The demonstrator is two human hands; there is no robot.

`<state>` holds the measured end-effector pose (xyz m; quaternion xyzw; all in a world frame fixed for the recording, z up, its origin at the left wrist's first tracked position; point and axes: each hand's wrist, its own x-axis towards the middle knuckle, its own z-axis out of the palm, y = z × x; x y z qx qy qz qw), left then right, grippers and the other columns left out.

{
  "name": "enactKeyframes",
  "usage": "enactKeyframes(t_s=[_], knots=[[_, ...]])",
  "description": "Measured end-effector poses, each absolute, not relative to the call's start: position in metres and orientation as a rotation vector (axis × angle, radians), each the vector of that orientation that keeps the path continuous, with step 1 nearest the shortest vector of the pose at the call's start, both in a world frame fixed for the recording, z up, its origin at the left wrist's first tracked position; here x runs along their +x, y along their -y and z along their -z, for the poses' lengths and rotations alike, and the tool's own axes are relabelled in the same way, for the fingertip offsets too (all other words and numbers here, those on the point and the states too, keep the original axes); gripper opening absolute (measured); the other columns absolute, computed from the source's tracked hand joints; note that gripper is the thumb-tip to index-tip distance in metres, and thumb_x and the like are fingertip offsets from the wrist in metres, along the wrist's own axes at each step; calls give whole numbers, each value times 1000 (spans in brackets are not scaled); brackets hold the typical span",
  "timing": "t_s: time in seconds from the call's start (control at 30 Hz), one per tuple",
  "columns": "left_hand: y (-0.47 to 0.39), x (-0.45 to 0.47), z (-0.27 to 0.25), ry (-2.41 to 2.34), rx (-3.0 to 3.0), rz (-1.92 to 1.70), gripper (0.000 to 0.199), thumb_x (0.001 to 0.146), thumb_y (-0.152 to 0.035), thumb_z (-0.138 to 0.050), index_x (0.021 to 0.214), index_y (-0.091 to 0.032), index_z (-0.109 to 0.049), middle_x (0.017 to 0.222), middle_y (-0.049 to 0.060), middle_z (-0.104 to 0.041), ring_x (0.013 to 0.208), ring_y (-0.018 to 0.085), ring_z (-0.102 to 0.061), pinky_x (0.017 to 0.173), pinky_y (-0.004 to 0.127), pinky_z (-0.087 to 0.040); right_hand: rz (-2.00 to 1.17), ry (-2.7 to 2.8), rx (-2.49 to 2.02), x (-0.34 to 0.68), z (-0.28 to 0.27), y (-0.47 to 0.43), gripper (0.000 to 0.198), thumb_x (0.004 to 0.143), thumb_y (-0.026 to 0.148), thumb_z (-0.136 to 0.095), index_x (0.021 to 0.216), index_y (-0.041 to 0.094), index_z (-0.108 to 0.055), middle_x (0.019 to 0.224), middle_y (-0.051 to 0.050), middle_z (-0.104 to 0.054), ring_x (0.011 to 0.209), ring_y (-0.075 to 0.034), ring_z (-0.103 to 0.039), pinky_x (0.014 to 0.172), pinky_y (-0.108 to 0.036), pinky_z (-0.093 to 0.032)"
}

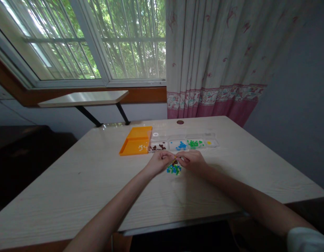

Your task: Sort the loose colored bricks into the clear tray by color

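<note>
My left hand and my right hand meet over the table, their thumbs and fingers pinched. Between the fingertips shows a tiny yellow and brown piece, too small to make out well. Just below it is a cluster of small blue and green plastic pieces with some brown at its top; I cannot tell whether it hangs from my fingers or lies on the table. Beyond my hands, a clear compartment tray holds brown pieces, blue pieces, green pieces and a little yellow, sorted by colour.
Left of the clear tray, an open orange case has small white pieces in its near part. The wooden table has a round brown cap near its back edge. A raised shelf stands at the back left, before the window.
</note>
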<state>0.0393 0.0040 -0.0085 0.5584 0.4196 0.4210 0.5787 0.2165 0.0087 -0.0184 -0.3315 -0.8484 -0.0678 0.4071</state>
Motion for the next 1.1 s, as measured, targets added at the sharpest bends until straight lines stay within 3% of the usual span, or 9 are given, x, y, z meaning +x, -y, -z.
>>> enactKeyframes(t_s=[0.23, 0.53, 0.87, 1.1], knots=[[-5, 39, 7, -977, 1317, -978, 34, 56, -38, -74, 69, -8, -68, 61, 5, -65, 51, 10, -54, 50, 20, -39, 172, 2134, -839, 216, 19, -9, 14, 80, 29, -55, 78, 21, -66, 55, 4, -63, 46, -7, -52, 54, -20, -35], [-6, 38, 13, -984, 1334, -977, 32, 57, -38, -73, 68, -8, -67, 54, 2, -61, 45, 7, -47, 44, 17, -32, 148, 2146, -806, 215, 15, -7, 15, 81, 27, -53, 82, 22, -67, 63, 3, -67, 49, -6, -54, 54, -19, -34], [-4, 38, 7, -989, 1303, -974, 33, 53, -37, -75, 69, -8, -67, 61, 4, -64, 53, 10, -53, 51, 20, -38, 148, 2175, -784, 219, 20, -10, 17, 84, 31, -52, 83, 23, -67, 73, 1, -70, 63, -9, -62, 61, -20, -39], [-4, 37, 6, -985, 1309, -963, 32, 55, -37, -74, 64, -8, -65, 56, 3, -62, 48, 8, -50, 48, 19, -35, 144, 2166, -765, 219, 22, -11, 14, 81, 28, -54, 83, 22, -67, 69, 1, -70, 57, -8, -60, 59, -20, -37]])
